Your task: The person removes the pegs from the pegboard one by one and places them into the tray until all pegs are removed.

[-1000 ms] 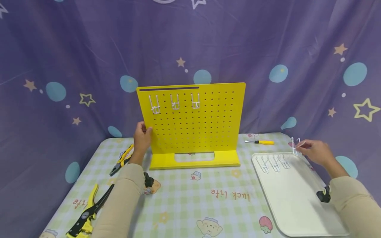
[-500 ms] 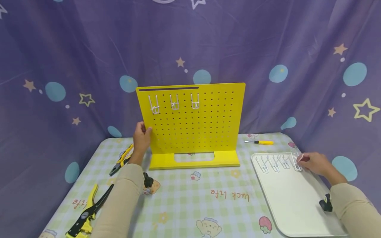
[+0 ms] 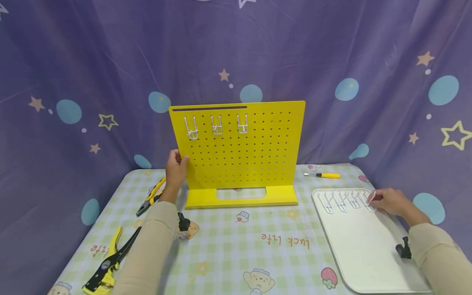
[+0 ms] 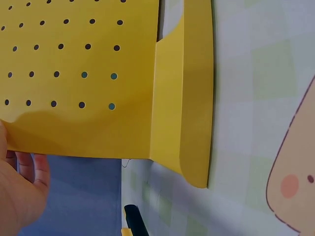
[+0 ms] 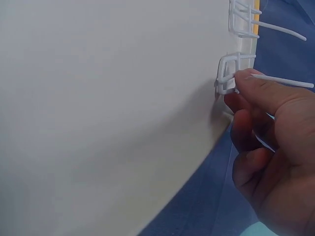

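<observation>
My left hand (image 3: 175, 172) grips the left edge of an upright yellow pegboard (image 3: 262, 155), thumb on its front face and fingers behind. Three white wire hooks (image 3: 217, 130) hang in a row near the board's top left. At the far right corner of the white tray (image 3: 368, 246), my right hand (image 3: 391, 201) pinches another white wire hook (image 5: 285, 81) between thumb and forefinger. In the right wrist view its frame end stands at the tray surface. Three similar hooks (image 3: 343, 207) lie side by side along the tray's far end.
A yellow-handled screwdriver (image 3: 328, 175) lies behind the tray. Pliers (image 3: 151, 198) and a yellow-and-black wire stripper (image 3: 107, 266) lie on the left of the checked tablecloth (image 3: 221, 246). A purple curtain (image 3: 236, 49) hangs behind the table.
My right hand has lowered the hook from above the tray's far rim down onto the tray, beside the other three. The left hand stays on the board's edge.
</observation>
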{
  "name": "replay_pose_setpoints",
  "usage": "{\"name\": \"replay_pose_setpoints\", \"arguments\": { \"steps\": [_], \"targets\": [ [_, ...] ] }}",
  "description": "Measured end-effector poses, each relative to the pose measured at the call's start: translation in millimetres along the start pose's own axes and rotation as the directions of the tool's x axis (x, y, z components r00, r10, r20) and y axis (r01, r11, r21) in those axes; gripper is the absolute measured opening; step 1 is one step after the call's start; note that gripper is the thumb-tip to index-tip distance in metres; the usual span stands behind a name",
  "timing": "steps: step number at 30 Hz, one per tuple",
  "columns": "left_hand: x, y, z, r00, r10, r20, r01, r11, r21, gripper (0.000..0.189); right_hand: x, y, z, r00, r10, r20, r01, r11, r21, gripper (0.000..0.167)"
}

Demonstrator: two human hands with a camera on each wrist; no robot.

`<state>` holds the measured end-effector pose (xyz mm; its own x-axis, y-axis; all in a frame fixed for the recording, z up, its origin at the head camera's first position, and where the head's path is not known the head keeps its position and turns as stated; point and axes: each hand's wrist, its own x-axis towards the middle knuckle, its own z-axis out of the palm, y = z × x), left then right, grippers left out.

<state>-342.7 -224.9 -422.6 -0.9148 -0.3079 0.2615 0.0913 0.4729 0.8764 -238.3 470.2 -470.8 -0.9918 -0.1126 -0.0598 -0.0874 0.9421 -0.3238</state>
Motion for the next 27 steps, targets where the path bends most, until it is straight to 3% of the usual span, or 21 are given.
{"name": "replay_pose_setpoints", "arguments": {
  "steps": [18,27],
  "targets": [
    [0.8,0.4,0.5,1.000,-0.020,0.008,0.020,1.000,-0.017,0.029,1.1,-1,0,1.000,0.015,0.009,-0.015,0.999,0.029,0.005],
    [0.3,1.9,0.3,0.999,-0.032,0.009,0.032,0.999,-0.010,0.030,-2.1,-8,-21,0.999,-0.011,-0.040,0.011,1.000,0.021,0.014]
  ]
}}
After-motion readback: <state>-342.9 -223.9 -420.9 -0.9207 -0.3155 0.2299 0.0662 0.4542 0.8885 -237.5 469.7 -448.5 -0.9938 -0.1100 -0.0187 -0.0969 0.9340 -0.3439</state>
